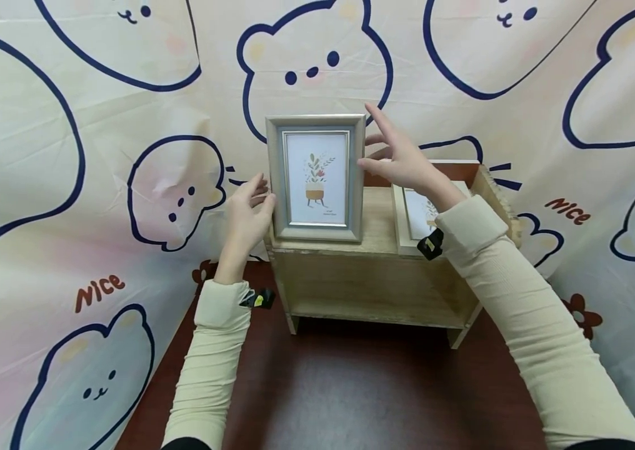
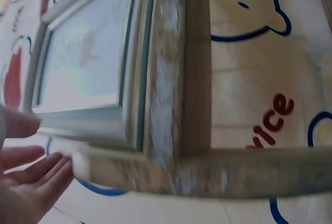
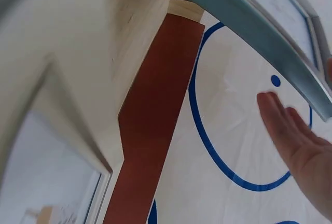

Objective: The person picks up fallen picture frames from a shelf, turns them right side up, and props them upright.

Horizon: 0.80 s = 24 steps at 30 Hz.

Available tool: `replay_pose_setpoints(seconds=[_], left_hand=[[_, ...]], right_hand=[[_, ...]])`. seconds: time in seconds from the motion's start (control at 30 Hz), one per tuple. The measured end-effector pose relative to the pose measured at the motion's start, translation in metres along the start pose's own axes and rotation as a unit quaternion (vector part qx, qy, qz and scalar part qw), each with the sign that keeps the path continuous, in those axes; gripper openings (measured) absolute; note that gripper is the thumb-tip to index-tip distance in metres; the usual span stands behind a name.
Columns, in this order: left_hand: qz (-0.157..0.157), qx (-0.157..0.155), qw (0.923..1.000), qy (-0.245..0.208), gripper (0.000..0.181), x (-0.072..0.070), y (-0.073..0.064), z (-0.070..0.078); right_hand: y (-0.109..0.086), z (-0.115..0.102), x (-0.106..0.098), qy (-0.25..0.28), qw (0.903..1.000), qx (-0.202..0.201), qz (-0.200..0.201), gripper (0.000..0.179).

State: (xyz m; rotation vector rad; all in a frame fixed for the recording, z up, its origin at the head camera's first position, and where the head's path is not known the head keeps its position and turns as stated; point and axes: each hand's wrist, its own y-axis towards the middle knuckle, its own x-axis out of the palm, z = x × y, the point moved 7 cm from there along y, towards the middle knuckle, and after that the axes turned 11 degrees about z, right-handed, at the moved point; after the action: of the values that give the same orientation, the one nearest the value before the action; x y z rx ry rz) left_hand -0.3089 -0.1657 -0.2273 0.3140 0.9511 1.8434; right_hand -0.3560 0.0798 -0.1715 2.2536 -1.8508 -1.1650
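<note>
A picture frame (image 1: 317, 181) with a silver-grey border stands upright at the left end of a small wooden shelf (image 1: 374, 287). Its print shows a potted plant. My left hand (image 1: 247, 212) is beside the frame's lower left edge, fingers loosely extended, and in the left wrist view those fingers (image 2: 44, 175) lie just off the shelf's corner. On the other side, my right hand (image 1: 399, 156) is at the upper right edge with its fingers spread and the thumb tip close to the border. The right wrist view shows straight fingers (image 3: 282, 120) beside the frame's edge.
A second, pale picture frame (image 1: 415, 212) lies face up on the right of the shelf top, partly behind my right wrist. A reddish-brown panel (image 3: 155, 115) runs along the shelf's back. Behind hangs a cartoon-printed cloth (image 1: 182, 112); below is a dark red floor (image 1: 374, 394).
</note>
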Motion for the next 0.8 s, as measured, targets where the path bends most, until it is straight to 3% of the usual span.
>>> replay_pose_setpoints(seconds=[0.13,0.23,0.37,0.5,0.67,0.8], left_hand=[[0.104,0.091,0.9904,-0.005,0.023,-0.007,-0.013,0.026],[0.129,0.139,0.9816,-0.024,0.018,-0.002,-0.023,0.048],[0.085,0.165,0.9789,-0.085,0.018,0.018,-0.035,0.068],[0.032,0.161,0.9774,-0.133,0.02,0.041,-0.046,0.076],[-0.023,0.143,0.9748,-0.17,0.022,0.069,-0.057,0.085],[-0.08,0.104,0.9737,-0.186,0.027,0.097,-0.062,0.091]], right_hand=[[-0.018,0.006,-0.018,-0.037,0.9987,0.018,0.03,0.069],[-0.034,0.011,-0.034,-0.047,0.9969,0.036,0.052,0.055],[-0.055,0.021,-0.054,-0.056,0.9943,0.055,0.073,0.046],[-0.075,0.034,-0.069,-0.068,0.9913,0.074,0.085,0.046],[-0.099,0.049,-0.081,-0.082,0.9861,0.11,0.094,0.047],[-0.111,0.061,-0.088,-0.11,0.9781,0.148,0.097,0.053]])
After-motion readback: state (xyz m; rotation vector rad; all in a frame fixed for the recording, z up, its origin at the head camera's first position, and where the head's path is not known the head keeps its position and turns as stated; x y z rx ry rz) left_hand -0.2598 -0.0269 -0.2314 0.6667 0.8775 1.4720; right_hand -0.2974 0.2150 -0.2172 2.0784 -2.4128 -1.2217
